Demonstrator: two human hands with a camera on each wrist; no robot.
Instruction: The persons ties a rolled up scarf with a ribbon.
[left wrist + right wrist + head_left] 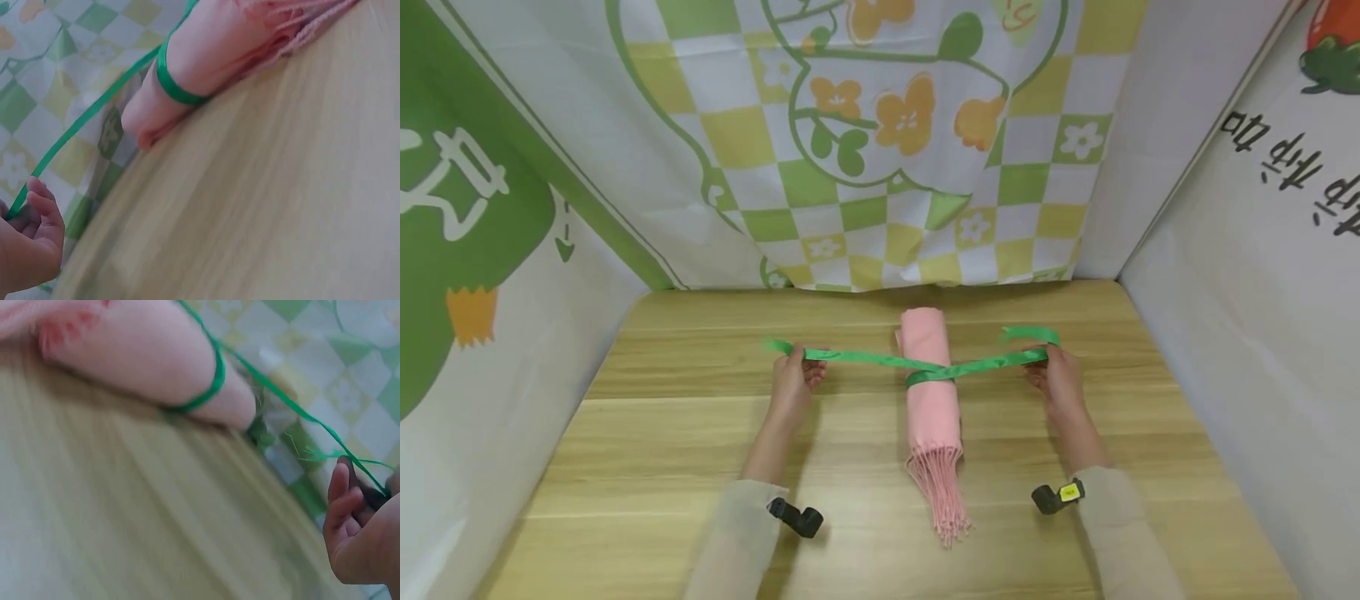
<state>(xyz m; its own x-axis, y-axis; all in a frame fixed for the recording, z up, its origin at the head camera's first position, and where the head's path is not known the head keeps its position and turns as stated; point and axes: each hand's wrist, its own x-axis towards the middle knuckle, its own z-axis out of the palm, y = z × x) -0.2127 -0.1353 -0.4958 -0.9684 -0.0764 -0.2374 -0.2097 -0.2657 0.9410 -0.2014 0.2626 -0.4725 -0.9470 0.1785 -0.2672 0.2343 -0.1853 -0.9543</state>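
A rolled pink scarf point(929, 417) with a knotted fringe lies lengthwise on the wooden table, its fringe toward the near edge. Around its middle runs a green ribbon point(872, 358), whose two ends cross on top of the roll. To the left of the scarf, my left hand point(793, 385) pinches one end, and a short tail sticks out beyond the fingers. My right hand point(1060, 379) pinches the other end on the right side, with a longer tail curling back above it. Both stretches between hands and roll look taut. In the right wrist view the ribbon tip point(322, 454) is frayed.
The wooden table point(647, 450) extends around the scarf on both sides. Behind it hangs a checked cloth point(880, 217) with flower prints. Printed white panels stand at the left point(572, 317) and right point(1240, 275). Small black devices sit at both sleeve cuffs.
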